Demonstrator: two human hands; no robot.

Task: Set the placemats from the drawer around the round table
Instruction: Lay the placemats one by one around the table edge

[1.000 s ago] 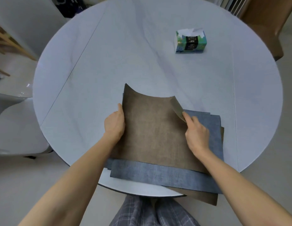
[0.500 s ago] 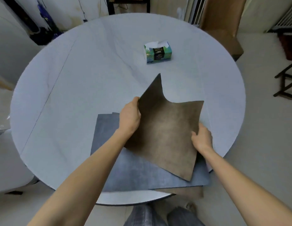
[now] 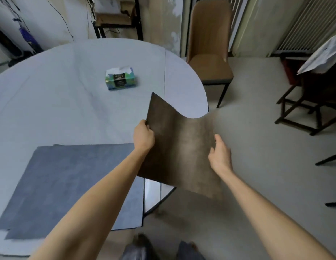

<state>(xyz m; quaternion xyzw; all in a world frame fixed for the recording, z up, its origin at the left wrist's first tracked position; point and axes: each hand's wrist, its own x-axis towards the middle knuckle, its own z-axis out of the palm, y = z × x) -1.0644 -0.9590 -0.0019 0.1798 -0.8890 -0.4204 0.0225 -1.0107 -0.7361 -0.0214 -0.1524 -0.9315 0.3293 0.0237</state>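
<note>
both hands are on the brown placemat (image 3: pixel 179 147) and it's up in the air, clear of the surface (image 3: pixel 50 102). left hand (image 3: pixel 143 136) is clamped on the mat's left edge, thumb over the top; right hand (image 3: pixel 219 153) is pinching the right edge, fingers wrapped underneath. the mat sags between them, its far edge curling up into two raised corners.

where is it? hanging half over the round surface's right rim and half over bare floor (image 3: pixel 266 166). its long axis runs away from the person, roughly toward the tan chair (image 3: pixel 209 51) tucked just beyond the rim. the left hand is the one nearer the surface; the right hand is out over the floor.

that's the relation that counts: the seat spot by the chair lies ahead and slightly left of the mat, so my read is it needs to travel forward and inward before it goes down flat.

room to move looks good. the tissue box (image 3: pixel 120 78) sits well apart, toward the middle, and that stretch of rim is bare. the blue-grey placemats (image 3: pixel 69 184) remain stacked at the near edge, overhanging it a little, under the left forearm. to the right, a dark wooden stand (image 3: pixel 304 102) stands well apart from the path.
</note>
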